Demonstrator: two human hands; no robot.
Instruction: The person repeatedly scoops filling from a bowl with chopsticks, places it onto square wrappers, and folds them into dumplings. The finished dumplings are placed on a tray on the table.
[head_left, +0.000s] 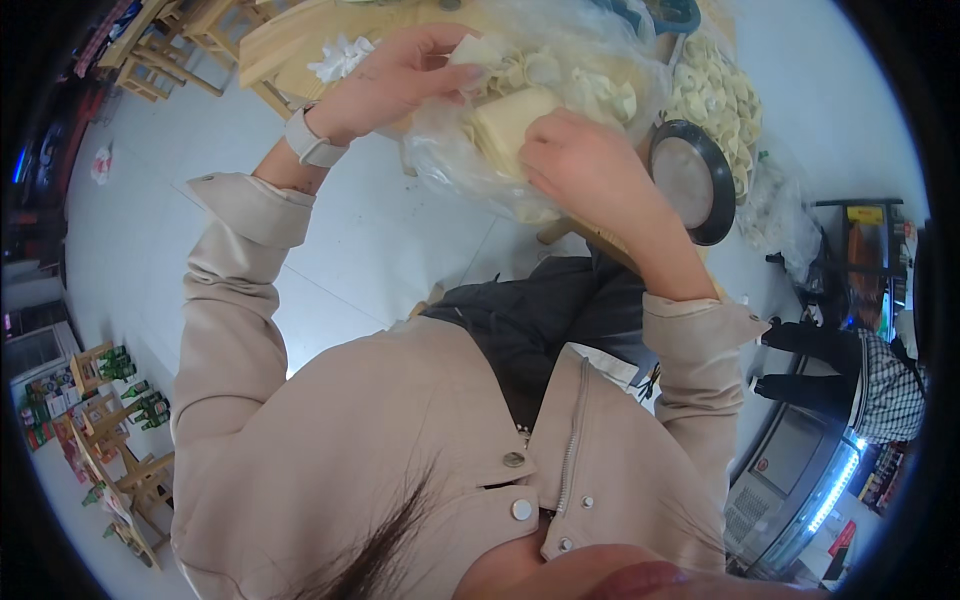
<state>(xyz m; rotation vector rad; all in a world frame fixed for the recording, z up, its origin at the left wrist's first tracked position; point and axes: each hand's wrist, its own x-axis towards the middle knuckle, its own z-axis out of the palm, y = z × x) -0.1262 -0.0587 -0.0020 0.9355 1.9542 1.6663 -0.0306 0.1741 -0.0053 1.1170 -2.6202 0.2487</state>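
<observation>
My left hand (424, 71), with a pale watch on the wrist, holds a thin dough wrapper (477, 52) between thumb and fingers. The curled fingers of my right hand (574, 154) touch the right side of a stack of square dough wrappers (504, 124); whether they grip it is hidden. The stack lies on a clear plastic bag (457, 169). Just beyond it are several folded dumplings (521, 71), probably wontons, and another pale clump (611, 96) at their right.
Right of my right hand is a dark-rimmed round bowl (682, 180) with pale contents. A tray of many folded dumplings (712, 97) stands behind it. Crumpled white tissue (341, 58) lies on the wooden table (289, 45). A person (862, 375) stands far right.
</observation>
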